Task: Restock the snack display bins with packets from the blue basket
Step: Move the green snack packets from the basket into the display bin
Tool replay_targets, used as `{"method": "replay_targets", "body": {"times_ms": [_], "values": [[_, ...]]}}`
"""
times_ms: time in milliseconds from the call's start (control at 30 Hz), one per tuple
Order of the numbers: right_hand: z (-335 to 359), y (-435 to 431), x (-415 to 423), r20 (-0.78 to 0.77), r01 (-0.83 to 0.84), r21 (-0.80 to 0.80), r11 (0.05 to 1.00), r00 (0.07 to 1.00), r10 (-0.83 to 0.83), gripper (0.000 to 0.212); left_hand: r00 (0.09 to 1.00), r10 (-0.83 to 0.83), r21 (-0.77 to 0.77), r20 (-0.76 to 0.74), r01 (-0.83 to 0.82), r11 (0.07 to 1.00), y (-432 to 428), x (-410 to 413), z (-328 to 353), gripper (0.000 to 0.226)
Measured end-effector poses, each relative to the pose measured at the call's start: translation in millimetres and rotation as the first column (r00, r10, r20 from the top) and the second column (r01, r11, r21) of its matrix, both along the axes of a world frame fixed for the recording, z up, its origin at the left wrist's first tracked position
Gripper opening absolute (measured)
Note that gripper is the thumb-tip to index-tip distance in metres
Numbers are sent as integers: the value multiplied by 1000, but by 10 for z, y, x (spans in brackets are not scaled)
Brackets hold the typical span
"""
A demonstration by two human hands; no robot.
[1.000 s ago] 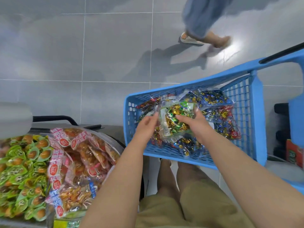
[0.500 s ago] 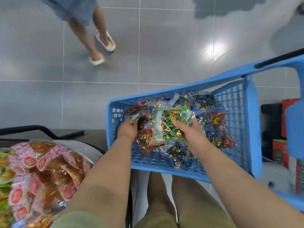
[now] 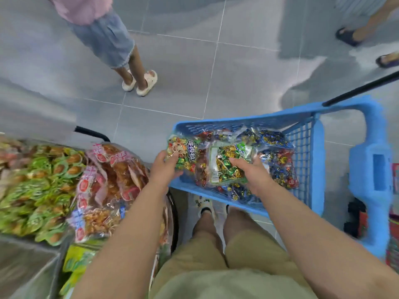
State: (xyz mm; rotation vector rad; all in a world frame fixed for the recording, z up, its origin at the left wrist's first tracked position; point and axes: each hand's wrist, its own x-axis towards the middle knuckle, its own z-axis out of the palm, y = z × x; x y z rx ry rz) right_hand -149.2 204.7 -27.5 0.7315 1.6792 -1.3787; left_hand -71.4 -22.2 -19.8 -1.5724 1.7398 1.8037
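Blue basket (image 3: 319,169) sits right of centre, stuffed with shiny candy packets. The left hand (image 3: 164,169) pinches a multicoloured candy packet (image 3: 183,152) right at the basket's left edge. The right hand (image 3: 252,175) has its fingers laid across a green-and-gold packet (image 3: 224,167) in the middle, can't tell if it's actually gripping. On the left, a display bin (image 3: 28,266) holds green-wrapped snacks (image 3: 32,180) and orange snack bags (image 3: 112,175). Far side, a passer-by (image 3: 103,33) stands on the grey tiled floor (image 3: 248,72).
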Motion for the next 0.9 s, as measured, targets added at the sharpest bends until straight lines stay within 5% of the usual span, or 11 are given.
{"method": "replay_targets", "body": {"times_ms": [100,300,400,533,733,833,900], "values": [[126,-20,169,-8,-124,-13,992,992,124,110,995,96,84,-35,-93,992,14,402,262,62],[421,-311,534,-110,-437,-52,898,896,430,107,905,402,-54,-140,-413,909,308,1481,622,59],[596,-507,810,-145,-632,-95,769,773,617,115,729,659,-14,-187,-672,740,623,2109,759,49],[724,-786,1307,-185,-787,-193,586,616,766,118,374,909,128,-185,-907,400,1038,2959,920,56],[850,-1160,2376,-246,-917,-221,331,381,891,112,-125,952,280,-279,-959,-44,1527,4116,1174,33],[902,-1324,2966,-296,-944,-233,232,296,908,110,-212,921,260,-327,-957,-127,1686,4611,1213,21],[946,-1426,3340,-321,-957,-227,178,246,914,108,-201,917,233,-343,-965,-125,1706,4939,1200,38]]}}
